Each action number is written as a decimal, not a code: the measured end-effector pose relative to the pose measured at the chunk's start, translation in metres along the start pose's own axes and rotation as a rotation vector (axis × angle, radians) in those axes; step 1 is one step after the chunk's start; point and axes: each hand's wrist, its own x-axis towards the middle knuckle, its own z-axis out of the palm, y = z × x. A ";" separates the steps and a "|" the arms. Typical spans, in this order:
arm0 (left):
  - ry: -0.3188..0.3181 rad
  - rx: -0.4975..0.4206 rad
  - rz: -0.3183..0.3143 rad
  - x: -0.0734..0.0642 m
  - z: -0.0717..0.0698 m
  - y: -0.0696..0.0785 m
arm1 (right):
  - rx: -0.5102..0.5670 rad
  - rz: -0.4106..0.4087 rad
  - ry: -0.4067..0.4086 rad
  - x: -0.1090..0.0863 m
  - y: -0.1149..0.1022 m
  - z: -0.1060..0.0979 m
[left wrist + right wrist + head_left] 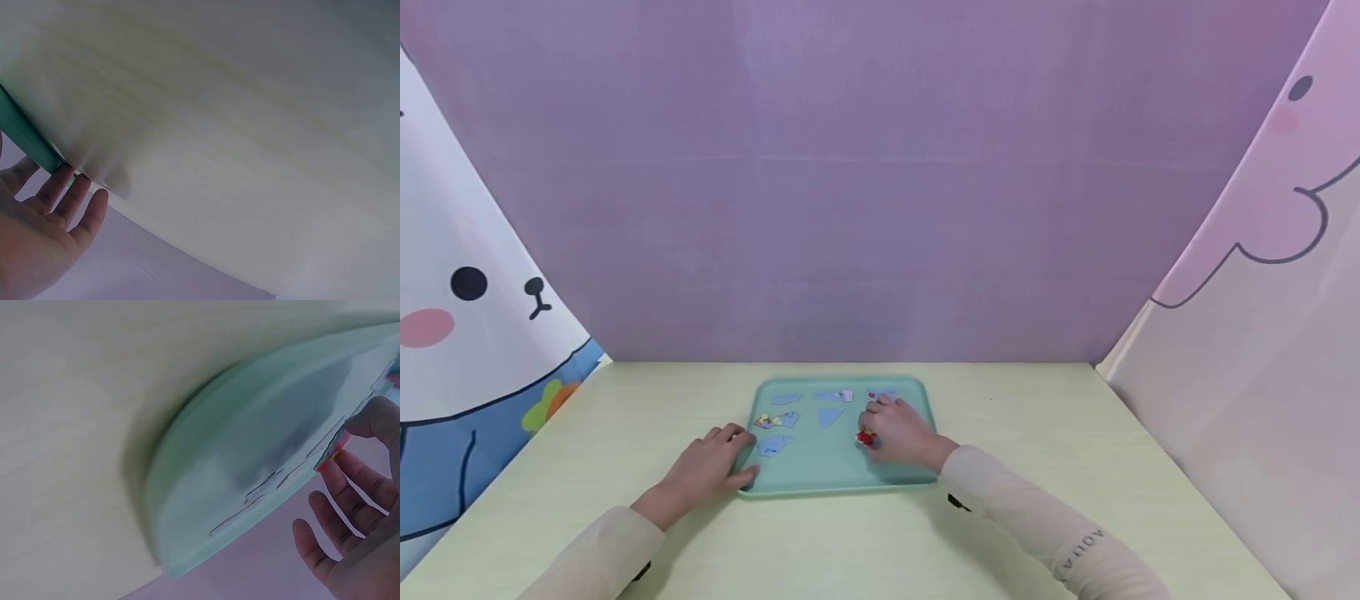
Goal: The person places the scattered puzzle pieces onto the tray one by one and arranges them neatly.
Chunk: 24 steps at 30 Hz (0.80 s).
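My right hand point(902, 433) is over the right half of a mint-green tray point(827, 468). Its thumb and index finger pinch a small flat puzzle piece point(866, 436) with red on it. In the right wrist view that piece point(331, 452) is tilted above the tray, the other fingers spread apart from it. At the tray's left rim rests my left hand point(703, 471), fingers relaxed and touching the edge. Several blue-purple pieces lie flat on the tray: a patterned one point(777, 420) and a larger one point(775, 447) at left, a pointed one point(830, 417) in the middle.
More pieces line the tray's far side: a thin one point(786, 399), a long one point(833, 396) and one partly behind my right hand point(882, 392). Under the tray is a pale wooden table point(1022, 467). A purple panel point(880, 208) stands behind it, with printed cloths on both sides.
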 end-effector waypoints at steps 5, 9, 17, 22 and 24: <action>0.003 -0.003 0.002 0.000 0.000 0.000 | 0.004 -0.018 -0.020 0.008 -0.010 0.003; 0.000 -0.006 0.002 0.001 -0.001 0.001 | -0.009 -0.023 -0.035 0.015 -0.017 0.008; -0.007 -0.010 -0.003 0.001 -0.001 0.002 | -0.001 -0.039 -0.022 0.027 -0.029 0.012; -0.004 -0.008 -0.004 0.001 -0.001 0.001 | 0.044 -0.032 -0.014 0.033 -0.032 0.012; -0.004 -0.007 -0.009 0.001 0.000 0.000 | 0.062 -0.028 -0.013 0.035 -0.033 0.012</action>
